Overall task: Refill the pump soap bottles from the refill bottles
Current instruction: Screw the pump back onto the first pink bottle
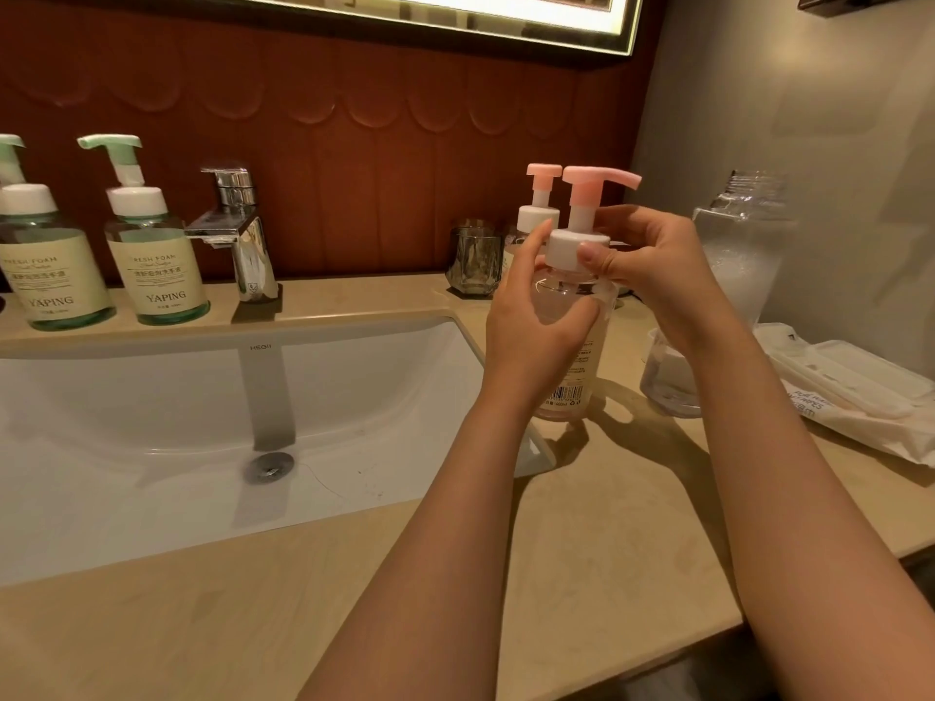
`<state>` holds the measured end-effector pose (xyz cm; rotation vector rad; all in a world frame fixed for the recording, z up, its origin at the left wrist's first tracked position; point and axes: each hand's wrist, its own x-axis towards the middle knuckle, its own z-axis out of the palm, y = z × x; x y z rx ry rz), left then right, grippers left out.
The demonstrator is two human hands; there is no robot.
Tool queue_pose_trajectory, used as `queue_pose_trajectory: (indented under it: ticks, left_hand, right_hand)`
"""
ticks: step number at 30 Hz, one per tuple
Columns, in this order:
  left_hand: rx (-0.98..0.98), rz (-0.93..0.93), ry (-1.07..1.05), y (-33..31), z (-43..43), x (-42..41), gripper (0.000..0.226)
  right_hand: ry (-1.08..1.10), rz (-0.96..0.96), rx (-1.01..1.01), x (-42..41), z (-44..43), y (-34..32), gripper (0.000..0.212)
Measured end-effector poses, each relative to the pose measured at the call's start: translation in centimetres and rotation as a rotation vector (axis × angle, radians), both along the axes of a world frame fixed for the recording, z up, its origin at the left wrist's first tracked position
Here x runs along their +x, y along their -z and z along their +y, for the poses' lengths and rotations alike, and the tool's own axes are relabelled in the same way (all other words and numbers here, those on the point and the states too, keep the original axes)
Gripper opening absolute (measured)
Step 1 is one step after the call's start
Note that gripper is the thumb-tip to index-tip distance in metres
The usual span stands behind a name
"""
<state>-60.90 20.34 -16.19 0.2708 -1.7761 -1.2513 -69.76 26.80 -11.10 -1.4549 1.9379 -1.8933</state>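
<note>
A clear pump soap bottle (574, 382) with a pink pump head (597, 180) and white collar (569, 247) stands on the beige counter (582, 523), right of the sink. My left hand (531, 316) grips the bottle's body. My right hand (652, 265) pinches the white collar between thumb and fingers. A second pink pump bottle (537, 215) stands just behind it, mostly hidden. A large clear refill bottle (744, 255) without a cap stands at the right by the wall.
Two green-pump bottles (152, 265) (45, 275) stand left of the chrome tap (238, 230). The white sink basin (202, 427) fills the left. A glass tumbler (473, 258), a small clear cup (668, 382) and a wipes pack (860, 397) sit on the counter.
</note>
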Motion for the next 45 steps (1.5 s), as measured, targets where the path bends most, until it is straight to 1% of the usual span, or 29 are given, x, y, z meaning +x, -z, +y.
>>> queue_pose_trajectory:
  ticks: [5,9,12,18,26,28,33,35,37,39,40,41,45]
  left_hand:
    - [-0.022,-0.054,-0.042,0.2,0.1,-0.1,0.075]
    - [-0.043,-0.080,-0.075,0.3,-0.3,-0.3,0.072]
    - [-0.050,-0.083,-0.082,0.3,-0.4,-0.4,0.073]
    - [-0.044,-0.059,-0.072,0.4,-0.5,-0.3,0.069]
    - [-0.067,-0.069,-0.090,0.4,-0.6,-0.4,0.065]
    - [-0.067,-0.083,-0.099,0.3,-0.5,-0.4,0.066]
    - [-0.045,-0.089,-0.100,0.2,-0.3,-0.4,0.073]
    - [-0.036,-0.074,-0.090,0.2,-0.4,-0.4,0.071]
    - [-0.032,-0.068,-0.079,0.2,-0.4,-0.3,0.067]
    - [-0.026,-0.064,-0.070,0.2,-0.4,-0.2,0.064]
    - [-0.026,-0.064,-0.071,0.2,-0.4,-0.3,0.063]
    - [-0.028,-0.065,-0.074,0.3,-0.5,-0.3,0.063]
    - [-0.063,-0.071,-0.092,0.3,-0.5,-0.5,0.061]
  right_hand:
    - [0.067,0.035,0.004,-0.1,-0.1,0.0,0.025]
    - [0.122,0.064,0.011,-0.1,-0.1,0.0,0.029]
    - [0.163,0.072,0.018,-0.2,-0.1,0.1,0.031]
    - [0.148,0.020,0.005,-0.3,0.1,0.1,0.032]
    - [0.227,0.113,0.032,-0.2,-0.2,0.1,0.029]
    - [0.278,0.158,0.043,0.0,-0.3,0.1,0.033]
    - [0.378,0.271,0.067,0.6,-0.7,0.3,0.052]
    - [0.341,0.229,0.108,0.6,-0.7,0.2,0.060]
    - [0.190,0.069,0.120,0.8,-0.5,-0.1,0.062]
    - [0.029,-0.060,0.105,0.7,-0.1,-0.4,0.048]
    - [0.002,-0.071,0.098,0.6,0.1,-0.4,0.041]
    - [0.007,-0.063,0.089,0.5,0.1,-0.4,0.040]
    - [0.144,0.045,0.065,0.6,-0.3,0.0,0.056]
